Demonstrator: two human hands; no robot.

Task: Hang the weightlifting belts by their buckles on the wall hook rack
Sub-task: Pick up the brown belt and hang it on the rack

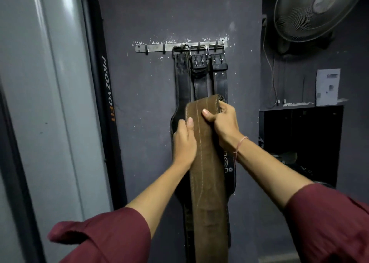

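Seen from the head camera, both hands grip a brown belt [208, 183] at the centre of the frame. The left hand [184, 143] curls round its left edge, thumb on the face. The right hand [223, 125] clamps its right edge near the top end. The belt runs down to the bottom edge, in front of three black belts [219, 83] whose buckles sit on the right-hand hooks of the hook rack [153, 48] above. A fan [311, 11] fills the upper right.
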